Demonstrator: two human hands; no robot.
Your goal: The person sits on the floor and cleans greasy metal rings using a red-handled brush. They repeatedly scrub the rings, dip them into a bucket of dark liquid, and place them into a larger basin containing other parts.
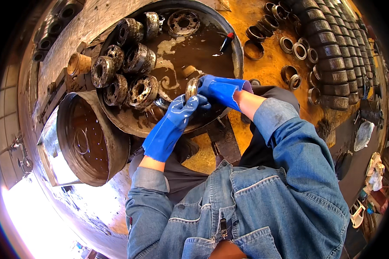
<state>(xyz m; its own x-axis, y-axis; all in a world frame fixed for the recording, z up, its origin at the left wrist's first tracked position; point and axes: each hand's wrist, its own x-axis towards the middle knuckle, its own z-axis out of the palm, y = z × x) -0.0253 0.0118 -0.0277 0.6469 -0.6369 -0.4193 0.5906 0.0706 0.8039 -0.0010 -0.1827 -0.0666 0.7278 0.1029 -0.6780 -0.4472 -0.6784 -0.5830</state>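
Observation:
My left hand (183, 110), in a wet blue rubber glove, is closed round a shiny metal ring (191, 88) held upright over the near part of a large round basin (239, 52) of brown liquid. In a matching glove, my right hand (214, 90) is bent close against the ring's right side, its fingertips mostly hidden. Just beyond it, a small tan block (188, 71) shows at the liquid; whether my right hand grips it is unclear. Several grimy wheel-shaped metal parts (142, 90) are piled at the basin's left, and another round part (183, 23) lies at its far side.
A metal drum (120, 146) of dark liquid stands left of the basin. A red-and-black tool (227, 42) rests at the basin's right. Loose rings (299, 51) lie on the orange-brown surface, before stacked dark cylinders (328, 52). A rusty cup-shaped piece (78, 64) sits at the left.

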